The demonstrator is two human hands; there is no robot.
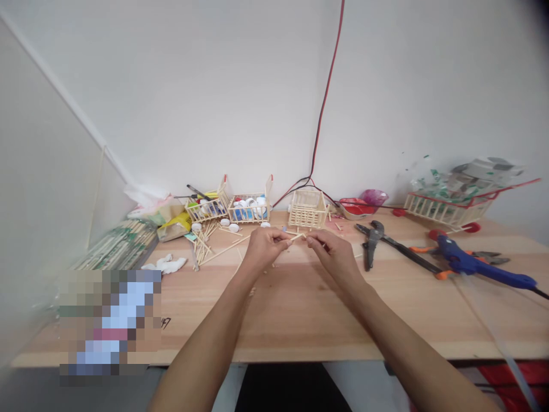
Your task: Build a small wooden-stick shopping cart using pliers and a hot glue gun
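Note:
Both my hands meet over the middle of the wooden table (pixel 300 320). My left hand (pixel 265 247) is closed in a pinch on one end of a thin wooden stick (pixel 297 236). My right hand (pixel 332 253) is closed in a pinch on the other end of the same stick. The stick is held just above the tabletop, in front of a small empty basket built from sticks (pixel 307 209).
Two stick baskets filled with bottle caps (pixel 250 208) stand at the back left, with loose sticks (pixel 206 243) scattered before them. Black pliers (pixel 372 239) and a blue glue gun (pixel 476 264) lie to the right. A stick cart (pixel 448 210) stands far right; a red-black cable (pixel 321 126) hangs down the wall.

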